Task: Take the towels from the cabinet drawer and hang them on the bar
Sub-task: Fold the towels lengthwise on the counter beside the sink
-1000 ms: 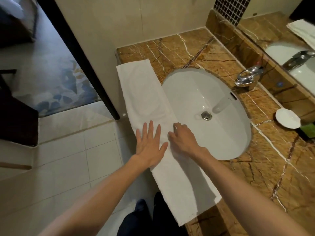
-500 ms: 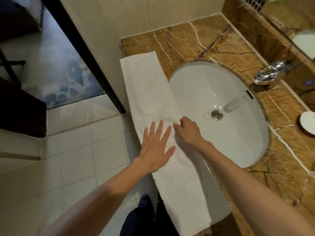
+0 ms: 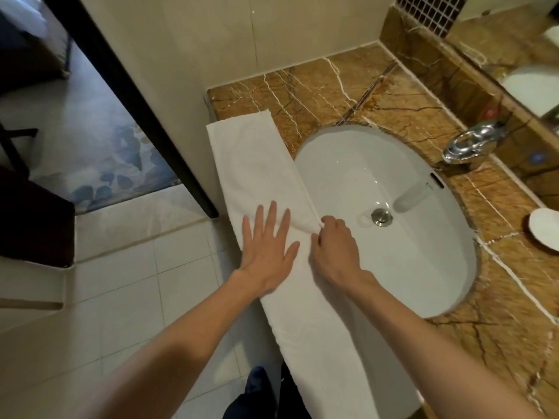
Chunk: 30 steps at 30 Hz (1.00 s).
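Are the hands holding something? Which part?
The right hand pinches the folded white towel by its long edge next to the sink. The left hand only lies flat on it.

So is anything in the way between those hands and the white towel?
Nothing visible: the left hand lies flat on the towel, and the right hand pinches its edge by the sink. No bar is in view, so that path is unknown.
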Available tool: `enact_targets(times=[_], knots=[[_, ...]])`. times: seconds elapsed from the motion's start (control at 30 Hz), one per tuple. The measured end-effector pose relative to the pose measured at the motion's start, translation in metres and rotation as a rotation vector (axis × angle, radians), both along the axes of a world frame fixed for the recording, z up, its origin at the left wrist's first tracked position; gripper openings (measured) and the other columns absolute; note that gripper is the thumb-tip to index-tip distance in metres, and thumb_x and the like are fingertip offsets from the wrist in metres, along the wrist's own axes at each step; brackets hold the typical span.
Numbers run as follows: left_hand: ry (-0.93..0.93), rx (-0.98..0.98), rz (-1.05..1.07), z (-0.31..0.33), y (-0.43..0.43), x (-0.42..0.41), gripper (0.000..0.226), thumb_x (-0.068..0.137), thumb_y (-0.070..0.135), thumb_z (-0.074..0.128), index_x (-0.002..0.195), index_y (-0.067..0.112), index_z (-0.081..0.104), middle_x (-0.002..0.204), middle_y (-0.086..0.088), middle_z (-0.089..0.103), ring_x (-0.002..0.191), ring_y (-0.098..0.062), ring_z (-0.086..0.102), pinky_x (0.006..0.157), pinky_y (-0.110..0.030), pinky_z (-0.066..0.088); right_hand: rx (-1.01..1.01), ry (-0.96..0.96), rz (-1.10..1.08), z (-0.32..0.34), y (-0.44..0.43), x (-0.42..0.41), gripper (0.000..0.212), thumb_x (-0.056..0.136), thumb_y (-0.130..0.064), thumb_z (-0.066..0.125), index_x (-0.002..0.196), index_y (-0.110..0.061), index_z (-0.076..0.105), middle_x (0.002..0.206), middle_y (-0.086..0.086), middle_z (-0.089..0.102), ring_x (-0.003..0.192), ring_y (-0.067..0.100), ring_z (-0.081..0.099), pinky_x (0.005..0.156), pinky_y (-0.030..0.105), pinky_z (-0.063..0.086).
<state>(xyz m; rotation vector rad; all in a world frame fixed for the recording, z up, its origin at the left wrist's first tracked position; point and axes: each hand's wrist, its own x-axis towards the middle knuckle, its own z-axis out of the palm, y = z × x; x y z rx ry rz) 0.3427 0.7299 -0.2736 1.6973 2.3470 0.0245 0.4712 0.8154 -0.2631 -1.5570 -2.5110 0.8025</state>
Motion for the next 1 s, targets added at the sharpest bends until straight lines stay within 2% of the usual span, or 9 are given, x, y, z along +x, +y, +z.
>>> enact_targets(times=[0.07,0.1,0.13,0.2,0.47,0.6,0.7,0.87,1.0], knots=[[0.001,-0.023,0.039,-0.004,0.011,-0.011,0.064,0.094,0.054,-0.002,0.148,0.023,-0.020,0.155,-0.003,-0.028,0.143,-0.029,-0.026,0.114,-0.053,-0.016,0.089,-0.034,0.198,0.000,-0.004,-0.007,0.050,0.099,-0.028,0.034,0.145,-0.008,0.029,0.150,0.019,0.030,0.138,0.036,0.029,0.111,0.045,0.028],[-0.003,-0.036,0.034,-0.006,0.016,-0.015,0.063,0.095,0.053,-0.003,0.147,0.024,-0.022,0.156,-0.003,-0.027,0.143,-0.029,-0.027,0.115,-0.053,-0.015,0.098,-0.063,0.288,-0.002,-0.006,-0.010,0.054,0.101,-0.029,0.030,0.151,-0.010,0.019,0.158,0.016,0.015,0.146,0.033,0.014,0.117,0.045,0.017],[-0.003,-0.038,0.023,-0.008,0.018,-0.017,0.063,0.093,0.054,-0.007,0.146,0.025,-0.023,0.156,-0.003,-0.026,0.143,-0.029,-0.026,0.115,-0.054,-0.014,0.089,-0.099,0.349,-0.004,-0.006,-0.013,0.056,0.103,-0.030,0.025,0.153,-0.012,0.010,0.161,0.012,0.004,0.149,0.030,0.003,0.119,0.044,0.008],[0.004,-0.033,0.012,-0.013,0.021,-0.018,0.065,0.086,0.054,-0.015,0.143,0.025,-0.026,0.157,-0.003,-0.025,0.143,-0.029,-0.025,0.115,-0.055,-0.013,0.068,-0.154,0.385,-0.012,-0.005,-0.014,0.056,0.104,-0.031,0.020,0.154,-0.014,-0.001,0.162,0.006,-0.007,0.149,0.026,-0.007,0.119,0.043,0.001],[0.015,-0.013,-0.019,-0.017,0.035,-0.018,0.067,0.082,0.052,-0.018,0.143,0.025,-0.024,0.157,-0.004,-0.023,0.144,-0.031,-0.023,0.114,-0.057,-0.014,0.050,-0.162,0.318,-0.025,0.004,-0.014,0.057,0.104,-0.032,0.016,0.153,-0.019,-0.010,0.160,0.006,-0.016,0.148,0.026,-0.013,0.119,0.043,-0.001],[0.041,-0.008,-0.060,-0.017,0.043,-0.019,0.076,0.075,0.056,-0.035,0.142,0.024,-0.024,0.158,-0.006,-0.020,0.144,-0.032,-0.020,0.114,-0.057,-0.013,0.016,-0.158,0.279,-0.024,0.009,-0.014,0.057,0.103,-0.032,0.017,0.153,-0.022,-0.009,0.160,0.009,-0.015,0.148,0.027,-0.012,0.120,0.043,0.005],[0.041,-0.015,-0.077,-0.017,0.049,-0.020,0.080,0.070,0.054,-0.040,0.142,0.023,-0.025,0.158,-0.007,-0.020,0.144,-0.033,-0.020,0.113,-0.058,-0.013,-0.007,-0.152,0.258,-0.024,0.013,-0.015,0.056,0.103,-0.032,0.017,0.153,-0.023,-0.009,0.161,0.009,-0.014,0.148,0.027,-0.011,0.121,0.042,0.005],[0.056,-0.023,-0.115,-0.015,0.057,-0.024,0.079,0.071,0.054,-0.040,0.142,0.023,-0.024,0.158,-0.006,-0.020,0.144,-0.033,-0.021,0.113,-0.056,-0.017,-0.014,-0.143,0.240,-0.024,0.017,-0.018,0.056,0.103,-0.033,0.017,0.153,-0.022,-0.008,0.161,0.010,-0.009,0.149,0.027,-0.009,0.120,0.041,0.007],[0.068,-0.002,-0.121,-0.018,0.053,-0.026,0.073,0.082,0.055,-0.030,0.145,0.022,-0.015,0.160,-0.006,-0.010,0.146,-0.032,-0.011,0.114,-0.056,-0.012,-0.057,-0.116,0.228,-0.018,0.016,-0.017,0.057,0.103,-0.035,0.020,0.154,-0.022,-0.003,0.161,0.012,-0.005,0.149,0.028,-0.004,0.119,0.040,0.012]])
